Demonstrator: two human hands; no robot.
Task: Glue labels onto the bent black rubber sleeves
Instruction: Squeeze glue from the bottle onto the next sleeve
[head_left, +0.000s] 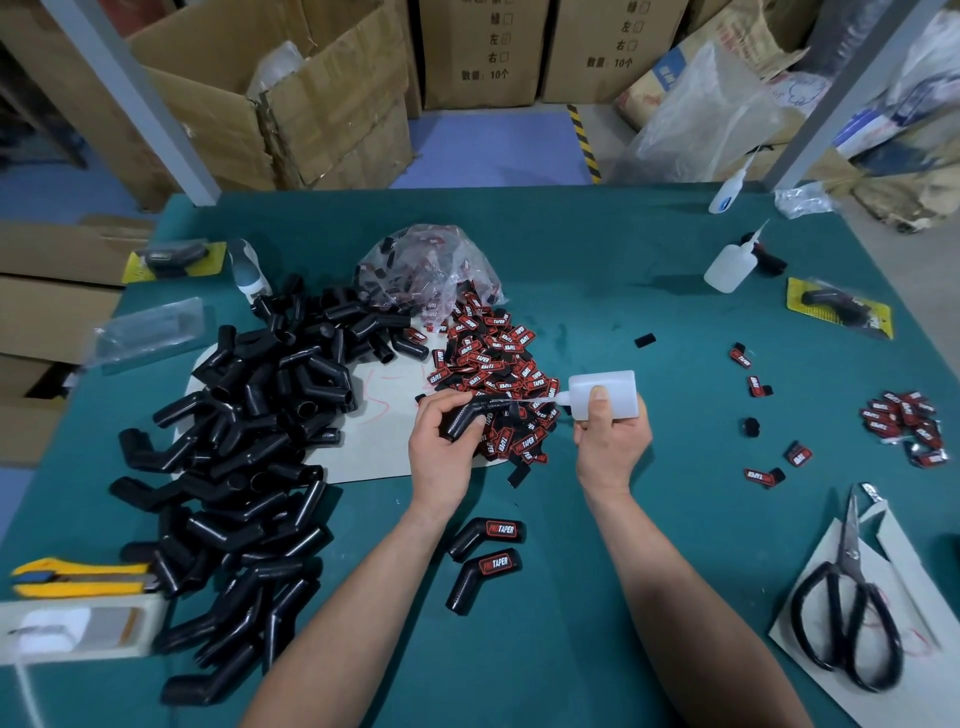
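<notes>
- Two labelled sleeves (488, 531) lie at 6 o'clock, just before the hands.
- The left hand (441, 452) grips a bare sleeve (475, 413); the right hand (613, 441) clamps the bottle (618, 382), nozzle at the sleeve.
- Judged: gluing step; next, pick a label from the heap (493, 358) at 12 o'clock.
- Open table (649, 322) at 1 o'clock; the sleeve pile (249, 415) crowds 9 o'clock.
</notes>
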